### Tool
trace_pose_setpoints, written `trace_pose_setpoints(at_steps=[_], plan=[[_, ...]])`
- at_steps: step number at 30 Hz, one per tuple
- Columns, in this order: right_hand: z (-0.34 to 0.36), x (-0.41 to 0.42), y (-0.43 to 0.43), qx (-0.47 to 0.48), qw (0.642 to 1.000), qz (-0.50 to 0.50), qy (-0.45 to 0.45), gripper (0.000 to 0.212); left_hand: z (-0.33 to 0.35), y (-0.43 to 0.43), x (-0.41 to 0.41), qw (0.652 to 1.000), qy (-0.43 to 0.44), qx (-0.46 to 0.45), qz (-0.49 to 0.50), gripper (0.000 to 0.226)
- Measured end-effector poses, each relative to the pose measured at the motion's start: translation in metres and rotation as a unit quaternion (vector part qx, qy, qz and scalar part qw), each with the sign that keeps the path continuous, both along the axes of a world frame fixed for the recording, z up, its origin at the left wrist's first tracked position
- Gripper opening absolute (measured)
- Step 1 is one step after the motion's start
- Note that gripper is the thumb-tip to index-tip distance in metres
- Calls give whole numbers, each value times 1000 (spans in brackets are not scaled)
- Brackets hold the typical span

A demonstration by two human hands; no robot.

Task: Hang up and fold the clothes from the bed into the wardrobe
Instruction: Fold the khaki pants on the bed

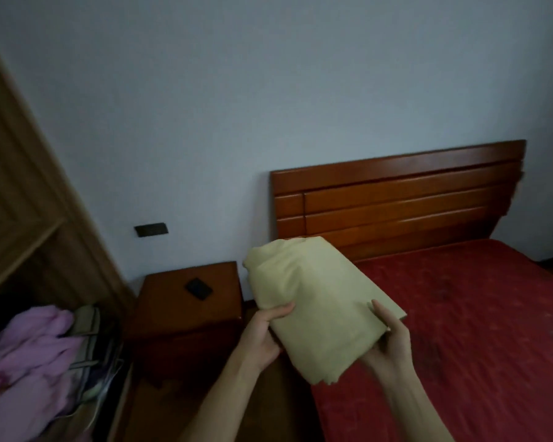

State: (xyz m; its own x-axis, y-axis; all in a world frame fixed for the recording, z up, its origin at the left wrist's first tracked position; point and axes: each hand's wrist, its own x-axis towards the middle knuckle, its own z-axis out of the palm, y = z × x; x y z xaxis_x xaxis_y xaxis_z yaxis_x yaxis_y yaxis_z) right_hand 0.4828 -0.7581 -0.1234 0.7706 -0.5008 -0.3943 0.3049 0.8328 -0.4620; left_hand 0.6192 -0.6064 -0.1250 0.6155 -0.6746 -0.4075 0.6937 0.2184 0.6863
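Folded pale-yellow garment (316, 301) gripped at its near end by left hand (262, 336) and right hand (387, 342), long axis pointing away; wardrobe (23, 224) lies left, nearer left hand.

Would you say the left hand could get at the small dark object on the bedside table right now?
Probably not yet: the left hand grips the folded yellow cloth, shared with the right hand. The path to the small dark object on the bedside table looks unobstructed, though.
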Motion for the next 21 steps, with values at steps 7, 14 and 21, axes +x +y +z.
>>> trace_pose_setpoints(at_steps=[7, 14, 21], plan=[[26, 164, 74, -23, 993, 76, -92, 27, 37, 119, 151, 993, -77, -25, 81, 31], [49, 310, 155, -49, 973, 205, -96, 35, 33, 216, 253, 961, -102, -13, 256, 53], [19, 468, 217, -21, 954, 275, -122, 53, 23, 302, 326, 927, -128, -19, 352, 46]])
